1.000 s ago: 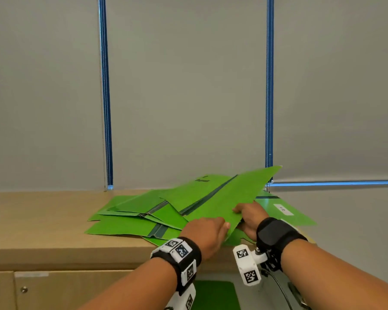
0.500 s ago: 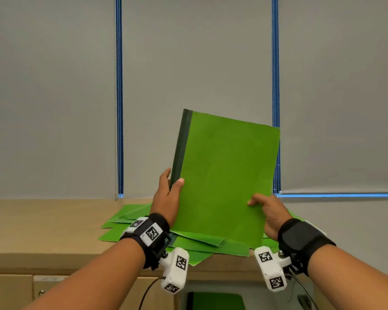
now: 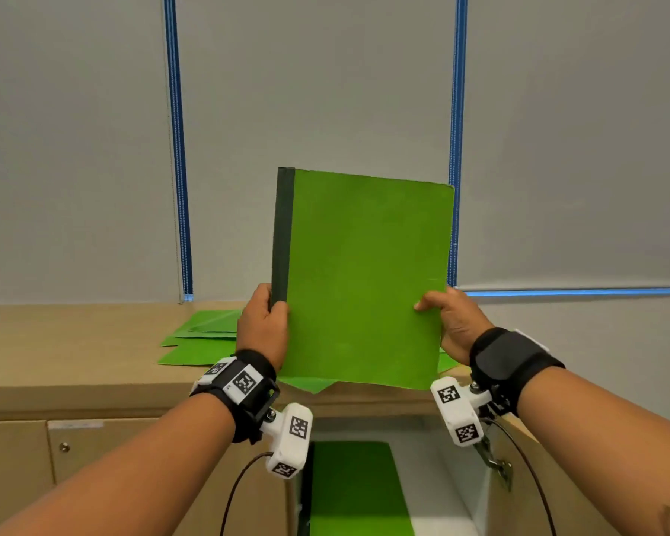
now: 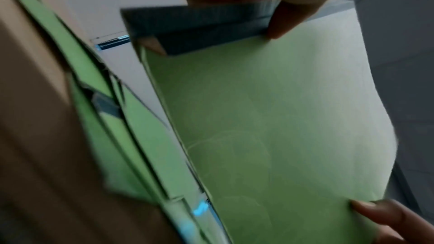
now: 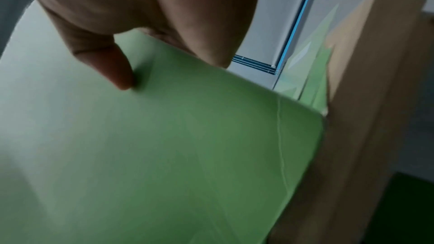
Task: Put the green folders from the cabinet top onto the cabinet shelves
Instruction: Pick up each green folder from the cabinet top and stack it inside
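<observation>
I hold one green folder (image 3: 364,280) upright in front of me, its dark spine on the left. My left hand (image 3: 264,323) grips the spine side low down, thumb across the front. My right hand (image 3: 447,319) pinches the opposite edge. The left wrist view shows the folder (image 4: 281,118) with my thumb on the dark spine; in the right wrist view my thumb presses the cover (image 5: 164,155). Several more green folders (image 3: 206,338) lie spread on the wooden cabinet top (image 3: 66,357) behind it. Below, another green folder (image 3: 356,489) lies on a shelf inside the open cabinet.
A grey blind with blue vertical strips (image 3: 178,148) hangs behind the cabinet. A closed cabinet door with a small knob (image 3: 64,447) is at lower left. An open door with a hinge (image 3: 496,462) stands at the right of the white shelf opening (image 3: 441,485).
The folder came off the pile and was turned upright; since half a second ago it stands straighter, and my view has dropped to show the open cabinet shelf.
</observation>
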